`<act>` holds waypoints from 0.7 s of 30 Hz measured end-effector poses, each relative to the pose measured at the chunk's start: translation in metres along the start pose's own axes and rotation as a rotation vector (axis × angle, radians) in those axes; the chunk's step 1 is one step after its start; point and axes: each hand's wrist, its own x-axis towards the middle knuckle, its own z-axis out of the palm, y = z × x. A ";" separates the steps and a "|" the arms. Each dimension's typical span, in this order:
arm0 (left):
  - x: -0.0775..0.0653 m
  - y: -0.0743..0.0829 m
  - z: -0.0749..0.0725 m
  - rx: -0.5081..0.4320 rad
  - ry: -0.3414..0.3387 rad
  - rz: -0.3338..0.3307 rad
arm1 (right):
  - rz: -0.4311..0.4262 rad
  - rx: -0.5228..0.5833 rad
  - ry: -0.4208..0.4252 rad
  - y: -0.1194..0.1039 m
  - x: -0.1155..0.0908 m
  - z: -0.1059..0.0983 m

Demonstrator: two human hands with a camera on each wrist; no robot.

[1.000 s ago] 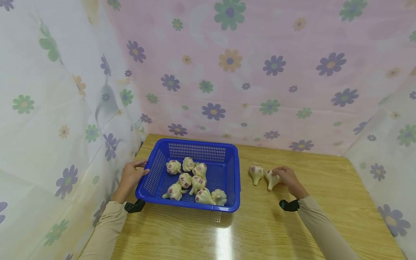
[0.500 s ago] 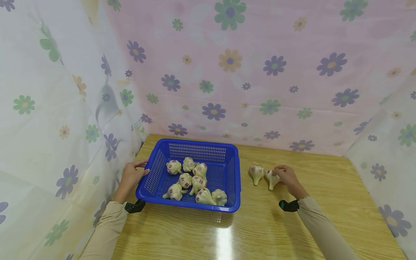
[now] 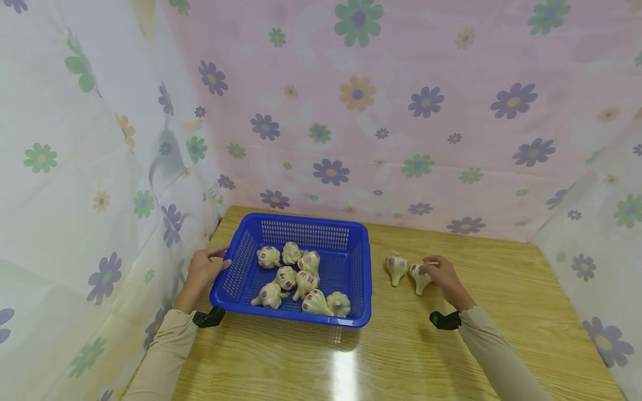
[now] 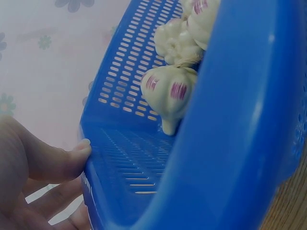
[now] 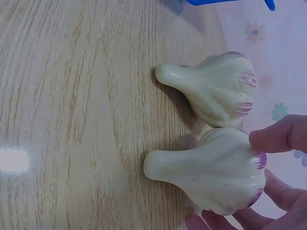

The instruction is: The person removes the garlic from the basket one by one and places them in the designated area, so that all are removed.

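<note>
Barely moved since before; pinching garlic bulb (image 5: 211,172) with right hand (image 3: 445,280), basket rim (image 4: 225,124) with left hand (image 3: 203,273); likely light, stiff, slick; best held round fat end (image 5: 240,175).

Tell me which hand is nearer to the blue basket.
Left. The left hand grips the blue basket at its left rim; the right hand is apart from it, off to its right, holding a garlic bulb.
</note>
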 end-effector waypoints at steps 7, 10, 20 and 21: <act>0.001 0.000 0.001 0.006 0.007 0.005 | -0.032 -0.064 0.035 -0.001 -0.002 0.000; 0.001 -0.001 0.001 0.010 0.006 0.015 | -0.032 -0.092 0.071 -0.005 -0.003 0.001; 0.000 -0.001 0.000 0.006 0.000 0.010 | -0.082 -0.145 0.212 -0.017 -0.005 0.010; 0.001 -0.002 0.000 0.008 -0.001 0.011 | -0.087 -0.140 0.227 -0.018 -0.005 0.011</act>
